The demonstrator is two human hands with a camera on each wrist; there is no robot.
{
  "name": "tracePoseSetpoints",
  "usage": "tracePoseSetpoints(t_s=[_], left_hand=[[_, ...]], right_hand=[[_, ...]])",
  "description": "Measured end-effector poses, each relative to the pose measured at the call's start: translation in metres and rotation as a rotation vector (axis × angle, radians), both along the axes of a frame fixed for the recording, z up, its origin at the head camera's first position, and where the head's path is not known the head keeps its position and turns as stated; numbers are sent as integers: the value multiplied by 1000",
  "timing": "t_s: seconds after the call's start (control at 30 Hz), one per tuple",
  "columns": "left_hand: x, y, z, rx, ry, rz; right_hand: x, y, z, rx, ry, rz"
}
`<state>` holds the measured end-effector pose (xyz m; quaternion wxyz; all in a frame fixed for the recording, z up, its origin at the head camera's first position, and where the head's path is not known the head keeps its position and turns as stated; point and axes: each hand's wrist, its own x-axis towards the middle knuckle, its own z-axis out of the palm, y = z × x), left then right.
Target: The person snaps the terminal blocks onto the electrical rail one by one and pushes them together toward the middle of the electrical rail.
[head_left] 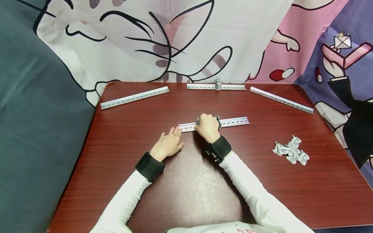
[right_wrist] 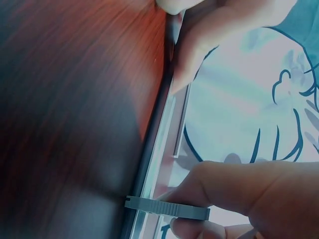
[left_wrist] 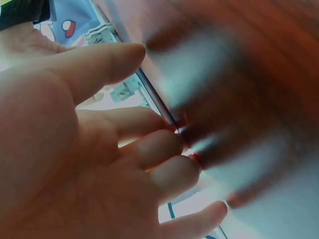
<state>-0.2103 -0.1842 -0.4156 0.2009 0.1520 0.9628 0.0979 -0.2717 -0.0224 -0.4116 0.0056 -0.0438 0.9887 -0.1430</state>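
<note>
A slotted metal DIN rail [head_left: 235, 121] lies across the middle of the table. My left hand [head_left: 168, 144] rests flat at its left end, fingers extended and fingertips right at the rail. Over the rail, my right hand [head_left: 207, 127] pinches a grey rail clip [right_wrist: 167, 207] between thumb and finger, with the clip seated across the rail. A second grey clip [head_left: 218, 121] sits on the rail just right of that hand. Both clips also show beyond my thumb in the left wrist view. The hand covers the stretch of rail between them.
Another slotted rail [head_left: 204, 86] at the back edge carries a grey clip [head_left: 218, 84]. Plain rails lie angled at the back left [head_left: 134, 97] and back right [head_left: 281, 100]. Several loose clips [head_left: 292, 150] are heaped at the right. A patterned cloth [head_left: 198, 42] hangs behind.
</note>
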Motion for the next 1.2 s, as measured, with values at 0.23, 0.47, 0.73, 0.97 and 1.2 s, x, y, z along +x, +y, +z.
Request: tracePoseSetpoints(t_s=[0.23,0.47,0.73,0.97,1.2], left_hand=[[0,0,0,8,3,6],[0,-1,-1,9,-15,9],[0,-1,-3,3,-9,5],[0,0,-3,10,-8,9],[0,1,0,10,-2,5]], right_hand=[[0,12,-1,-14,25,-20],[2,24,-3,-19,69,-61],[1,34,-3,-18,114,-91],[-2,43,-5,-16,124,-112],[-2,49,-3,-31,116,-128]])
